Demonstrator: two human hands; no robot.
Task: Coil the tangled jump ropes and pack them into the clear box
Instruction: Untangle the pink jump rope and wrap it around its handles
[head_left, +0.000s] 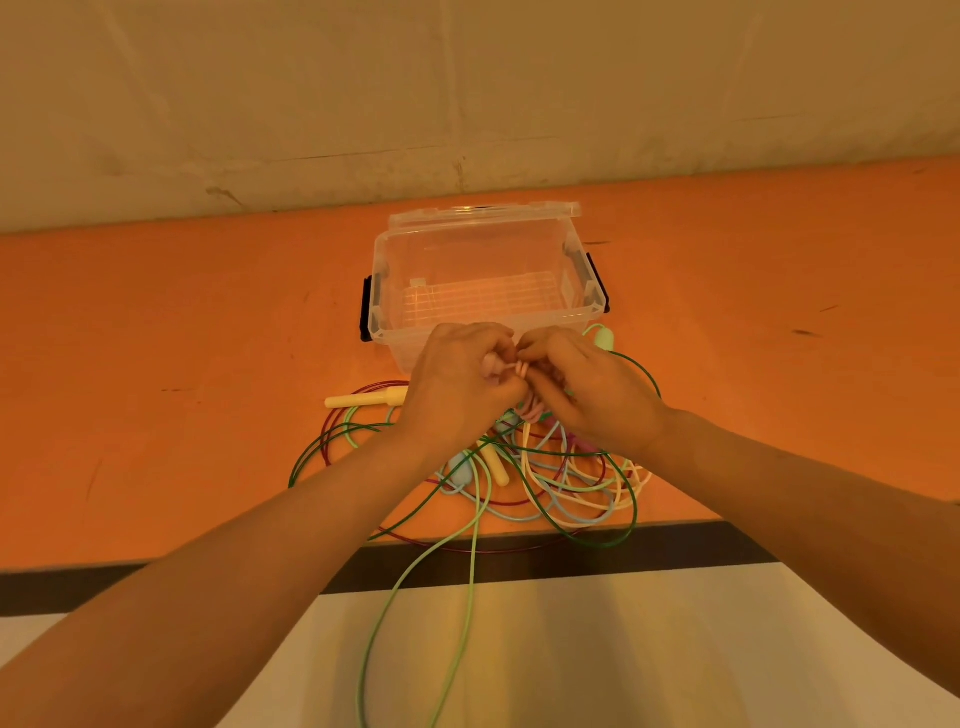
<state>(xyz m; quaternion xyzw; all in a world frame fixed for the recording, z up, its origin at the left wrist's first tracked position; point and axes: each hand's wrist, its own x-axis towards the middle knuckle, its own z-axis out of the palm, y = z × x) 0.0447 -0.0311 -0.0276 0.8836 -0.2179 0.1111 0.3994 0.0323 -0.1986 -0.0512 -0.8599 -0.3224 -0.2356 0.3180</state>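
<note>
Orange tabletop (156, 338) carries an open clear plastic box (485, 280) with black side latches, a tangle of coloured jump ropes (545, 478) spread just in front of it. Above the tangle, left hand (457, 384) and right hand (592, 389) meet, both pinching a pink rope (521, 369) between curled fingers.

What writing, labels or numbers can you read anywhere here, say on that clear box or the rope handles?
None: no readable text shows anywhere.
Clear box: a small pale patch sits on its inner wall, perhaps a sticker, too small and blurred to read.
Yellow handle: plain, no print visible.
Pale green handle: plain, no print visible.
Orange table: only dark scuff marks, no signs.
</note>
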